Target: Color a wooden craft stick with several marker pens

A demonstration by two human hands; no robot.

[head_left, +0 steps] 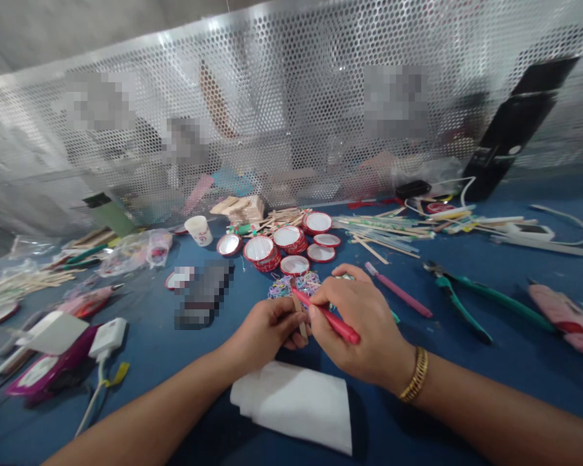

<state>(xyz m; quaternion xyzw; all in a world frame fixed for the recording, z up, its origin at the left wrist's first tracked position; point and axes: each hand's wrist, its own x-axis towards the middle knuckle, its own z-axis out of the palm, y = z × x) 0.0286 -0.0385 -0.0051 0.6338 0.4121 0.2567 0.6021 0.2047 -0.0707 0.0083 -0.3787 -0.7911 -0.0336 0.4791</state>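
Observation:
In the head view my left hand is closed in a pinch on a flat wooden craft stick. My right hand wraps round a red pen, its upper end slanting toward the top of the stick. Whether the pen's tip touches the wood I cannot tell. Just beyond both hands lies a pile of colourful rubber bands, partly hidden by my fingers. White folded paper rests on the blue table below my wrists.
Round red-edged mirrors stand in stacks ahead, near a paper cup. Green-handled pliers and a pink pen lie at right. A phone and a white charger are at left. A perforated metal screen rises behind.

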